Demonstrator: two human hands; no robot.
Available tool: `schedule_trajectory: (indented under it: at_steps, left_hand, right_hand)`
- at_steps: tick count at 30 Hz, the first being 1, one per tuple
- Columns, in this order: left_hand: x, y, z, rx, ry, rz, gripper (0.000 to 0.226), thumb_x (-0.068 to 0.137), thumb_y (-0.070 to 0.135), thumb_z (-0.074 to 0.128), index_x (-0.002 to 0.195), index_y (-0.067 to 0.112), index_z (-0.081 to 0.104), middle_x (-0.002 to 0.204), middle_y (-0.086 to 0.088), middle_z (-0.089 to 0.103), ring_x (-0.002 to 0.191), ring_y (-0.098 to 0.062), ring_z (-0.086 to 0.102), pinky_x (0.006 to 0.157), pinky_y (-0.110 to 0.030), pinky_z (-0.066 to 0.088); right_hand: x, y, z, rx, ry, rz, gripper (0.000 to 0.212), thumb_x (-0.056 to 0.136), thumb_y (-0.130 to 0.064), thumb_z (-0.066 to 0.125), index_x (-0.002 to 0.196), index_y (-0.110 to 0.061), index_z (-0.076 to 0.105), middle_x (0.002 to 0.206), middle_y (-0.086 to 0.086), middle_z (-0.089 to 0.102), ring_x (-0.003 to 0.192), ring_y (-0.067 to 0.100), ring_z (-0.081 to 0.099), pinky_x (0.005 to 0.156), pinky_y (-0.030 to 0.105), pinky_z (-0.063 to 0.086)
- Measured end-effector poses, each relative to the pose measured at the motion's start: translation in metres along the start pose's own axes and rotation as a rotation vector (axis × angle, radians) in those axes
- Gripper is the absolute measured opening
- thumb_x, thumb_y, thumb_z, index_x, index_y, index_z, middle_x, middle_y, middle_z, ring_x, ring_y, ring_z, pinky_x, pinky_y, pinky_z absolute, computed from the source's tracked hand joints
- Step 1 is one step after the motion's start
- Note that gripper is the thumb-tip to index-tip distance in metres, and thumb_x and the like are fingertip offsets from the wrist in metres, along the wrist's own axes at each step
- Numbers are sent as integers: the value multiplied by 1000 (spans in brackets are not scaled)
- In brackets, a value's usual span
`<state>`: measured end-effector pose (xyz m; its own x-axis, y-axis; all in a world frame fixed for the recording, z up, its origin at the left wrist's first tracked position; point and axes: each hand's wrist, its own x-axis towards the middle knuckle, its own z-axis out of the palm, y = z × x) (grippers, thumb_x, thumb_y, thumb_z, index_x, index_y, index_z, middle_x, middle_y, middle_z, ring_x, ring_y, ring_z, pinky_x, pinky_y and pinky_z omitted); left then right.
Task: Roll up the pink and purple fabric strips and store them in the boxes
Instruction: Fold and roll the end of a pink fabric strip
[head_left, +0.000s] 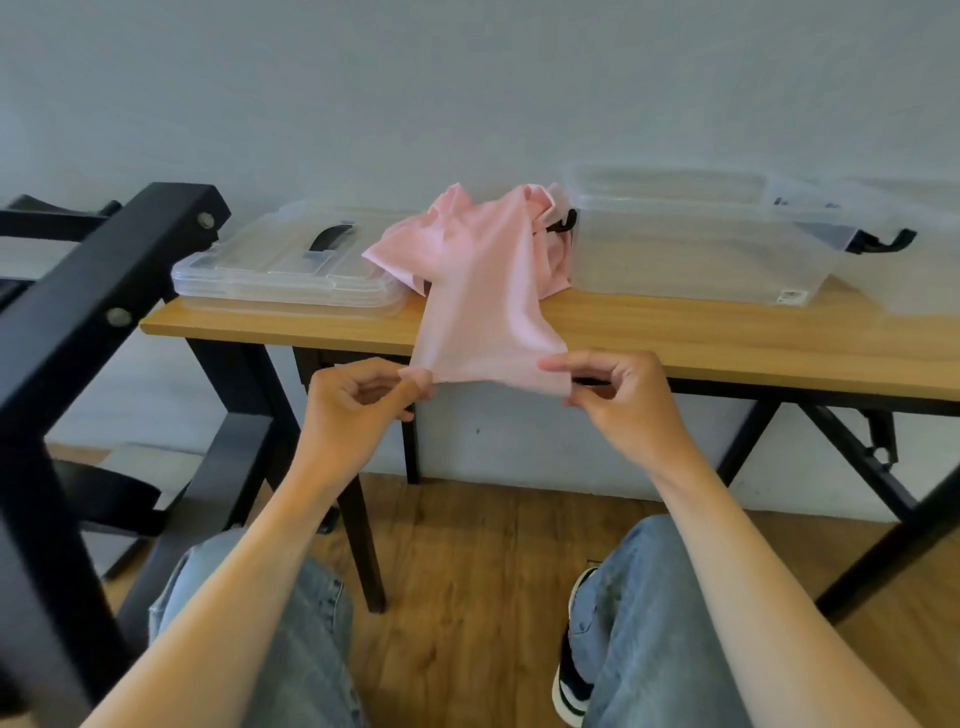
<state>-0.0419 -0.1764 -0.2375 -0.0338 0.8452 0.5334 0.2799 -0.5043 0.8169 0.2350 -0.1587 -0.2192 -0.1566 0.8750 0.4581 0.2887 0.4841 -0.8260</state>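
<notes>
A pink fabric strip (483, 291) runs from a crumpled heap on the wooden table (727, 338) down over its front edge. My left hand (363, 397) pinches the strip's near left corner between thumb and fingers. My right hand (608, 389) pinches the near right corner, and the end is stretched flat between them just below the table edge. A clear plastic box (691, 244) with black latches stands open on the table to the right of the heap. No purple strip shows.
A stack of clear lids (291, 265) with a black handle lies on the table's left part. Another clear box (893, 228) sits at the far right. A black metal frame (88, 312) crosses the left foreground. My knees in jeans are below, above a wooden floor.
</notes>
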Motion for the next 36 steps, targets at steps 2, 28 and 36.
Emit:
schedule_trajectory:
  at_steps: [2, 28, 36]
  left_hand:
    - [-11, -4, -1, 79, -2, 12, 11, 92, 25, 71, 96, 16, 76, 91, 9, 74, 88, -14, 70, 73, -24, 59]
    - [-57, -77, 36, -98, -117, -428, 18, 84, 24, 75, 99, 15, 79, 94, 5, 78, 88, -17, 75, 81, -26, 61]
    - [-66, -91, 41, -92, -108, -600, 6, 84, 20, 77, 89, 19, 80, 85, 1, 78, 82, -18, 74, 80, -26, 61]
  right_hand:
    - [-11, 5, 1, -34, 25, -5, 28, 88, 1, 75, 103, -22, 80, 99, -13, 78, 89, 8, 72, 86, 28, 60]
    - [-60, 92, 32, 312, 139, 527, 10, 93, -14, 71, 88, -9, 78, 88, 6, 78, 85, 24, 75, 58, 25, 60]
    - [-66, 112, 46, 272, 163, 657, 12, 89, -11, 75, 80, -4, 77, 76, 14, 75, 68, 23, 73, 66, 27, 60]
